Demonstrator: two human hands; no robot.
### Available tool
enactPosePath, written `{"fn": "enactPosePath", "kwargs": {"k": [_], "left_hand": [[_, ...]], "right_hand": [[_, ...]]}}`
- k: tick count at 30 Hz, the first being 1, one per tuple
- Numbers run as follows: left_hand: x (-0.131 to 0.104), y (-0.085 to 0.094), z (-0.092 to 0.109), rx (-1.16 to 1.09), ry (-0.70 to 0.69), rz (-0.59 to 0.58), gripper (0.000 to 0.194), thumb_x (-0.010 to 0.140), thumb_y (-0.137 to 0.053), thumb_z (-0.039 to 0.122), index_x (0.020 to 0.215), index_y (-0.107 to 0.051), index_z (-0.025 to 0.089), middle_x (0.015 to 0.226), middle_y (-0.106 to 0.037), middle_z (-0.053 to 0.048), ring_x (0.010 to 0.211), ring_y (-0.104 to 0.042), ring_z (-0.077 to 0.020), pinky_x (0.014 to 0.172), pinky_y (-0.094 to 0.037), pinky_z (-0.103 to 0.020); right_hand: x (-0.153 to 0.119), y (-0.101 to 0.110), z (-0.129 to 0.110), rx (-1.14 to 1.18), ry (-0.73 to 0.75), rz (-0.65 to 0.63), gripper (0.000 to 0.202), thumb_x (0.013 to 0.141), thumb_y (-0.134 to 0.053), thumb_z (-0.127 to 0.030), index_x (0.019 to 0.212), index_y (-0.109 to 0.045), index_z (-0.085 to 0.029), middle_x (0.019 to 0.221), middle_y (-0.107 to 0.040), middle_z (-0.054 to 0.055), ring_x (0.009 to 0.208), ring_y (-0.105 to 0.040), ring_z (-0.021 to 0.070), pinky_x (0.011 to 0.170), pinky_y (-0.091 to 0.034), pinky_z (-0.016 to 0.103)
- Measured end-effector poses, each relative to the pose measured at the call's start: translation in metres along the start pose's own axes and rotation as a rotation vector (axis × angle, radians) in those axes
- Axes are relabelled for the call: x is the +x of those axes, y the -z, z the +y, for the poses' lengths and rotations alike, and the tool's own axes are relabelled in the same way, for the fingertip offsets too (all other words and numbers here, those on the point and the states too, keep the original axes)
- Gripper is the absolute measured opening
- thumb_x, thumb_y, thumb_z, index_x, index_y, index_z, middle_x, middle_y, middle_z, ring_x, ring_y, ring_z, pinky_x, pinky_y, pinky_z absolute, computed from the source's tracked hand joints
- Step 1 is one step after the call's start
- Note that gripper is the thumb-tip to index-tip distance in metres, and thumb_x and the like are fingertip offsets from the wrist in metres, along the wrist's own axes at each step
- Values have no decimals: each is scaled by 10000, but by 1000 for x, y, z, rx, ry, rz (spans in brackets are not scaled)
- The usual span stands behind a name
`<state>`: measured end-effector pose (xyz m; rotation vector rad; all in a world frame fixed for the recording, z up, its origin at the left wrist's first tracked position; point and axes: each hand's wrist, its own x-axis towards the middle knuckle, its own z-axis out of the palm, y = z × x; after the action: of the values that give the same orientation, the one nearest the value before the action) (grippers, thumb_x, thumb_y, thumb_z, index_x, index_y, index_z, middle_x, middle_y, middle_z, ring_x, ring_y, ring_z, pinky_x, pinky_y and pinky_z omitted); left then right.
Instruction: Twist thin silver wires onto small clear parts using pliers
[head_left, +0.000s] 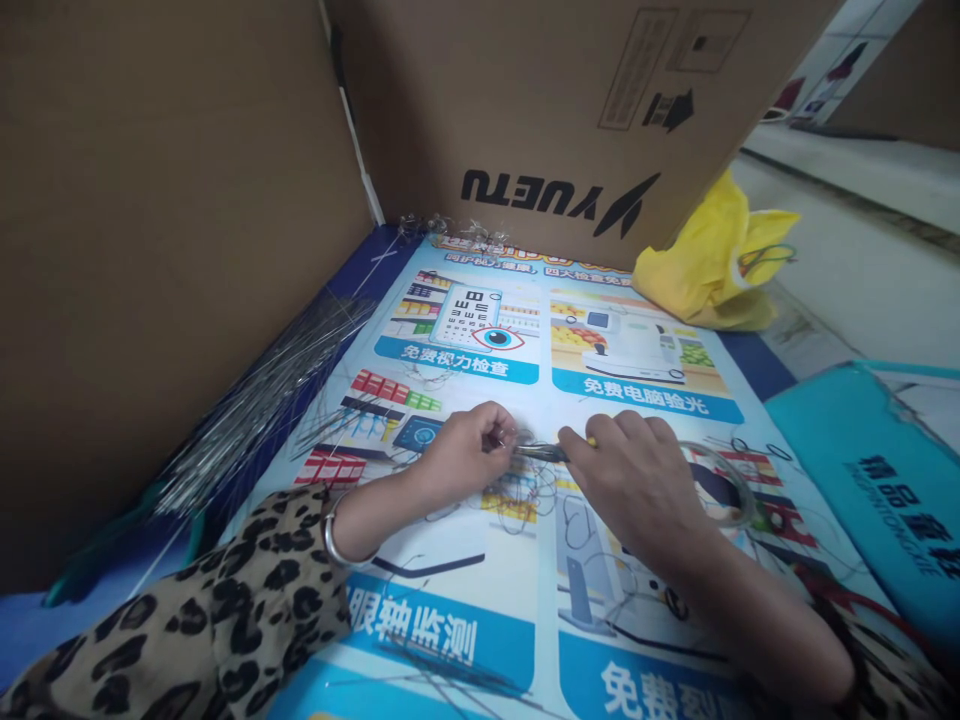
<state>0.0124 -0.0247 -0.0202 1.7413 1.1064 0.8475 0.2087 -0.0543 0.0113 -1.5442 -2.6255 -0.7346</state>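
"Silver-grey wire (529,490): location and condition?"

"Loose, fine loops at the centre of the frame, just below the two hands, on a printed poster (461,367) that covers much of the blue worktop (367,262)."

"State of the left grip?"

"Left hand (466,448): thumb and fingertip pressed together, apparently pinching a thin strand of that wire. Blur prevents confirming the exact contact."

"And the right?"

"Right hand (637,485): fingers wrapped around the handles of what appear to be pliers (541,453), a trace of yellow showing. The tool points left and ends just beside the left fingertips, presumably so that both hands can bear on one small spot. Whether its jaws meet cannot be told."

"Reasons for the surrounding layout?"

"Straight wires (259,408) lie bundled at the left of the frame, roughly parallel, likely to limit tangling and suit the left hand's reach. Right of the right hand rests a pale coil (739,480). Across the upper frame stands a cardboard carton (540,110), perhaps serving as a backstop. Yellow bag (697,260) and teal box (877,480) sit towards the right edge, judged to be placed aside from the handling."
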Motion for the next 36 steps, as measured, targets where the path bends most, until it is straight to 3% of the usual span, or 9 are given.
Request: {"fn": "enactPosePath", "kwargs": {"k": [11, 18, 36], "left_hand": [[-2, -2, 4, 5, 88, 59, 71, 707, -512, 151, 774, -521, 174, 718, -582, 7, 651, -536, -107, 618, -426, -226], [-2, -5, 3, -13, 119, 115, 68, 706, -533, 177, 771, -514, 179, 708, -566, 19, 623, -511, -99, 590, -404, -218], [-2, -8, 5, -67, 157, 161, 110, 655, -550, 124, 747, -508, 167, 662, -557, 34, 590, -503, -84, 572, -394, -199]], "right_hand": [[-1, -1, -5, -48, -27, 21, 115, 828, -494, -198, 877, -595, -225, 704, -525, 41, 694, -404, 193, 626, -160, 336], [1, -1, -10, -18, -72, -31, 92, 805, -501, -169, 751, -565, -206, 654, -520, 45, 643, -421, 183, 593, -136, 327], [3, -1, -15, 3, -105, -150, 110, 758, -493, -96, 773, -551, -188, 675, -557, 66, 631, -493, 202, 560, -133, 303]]}}
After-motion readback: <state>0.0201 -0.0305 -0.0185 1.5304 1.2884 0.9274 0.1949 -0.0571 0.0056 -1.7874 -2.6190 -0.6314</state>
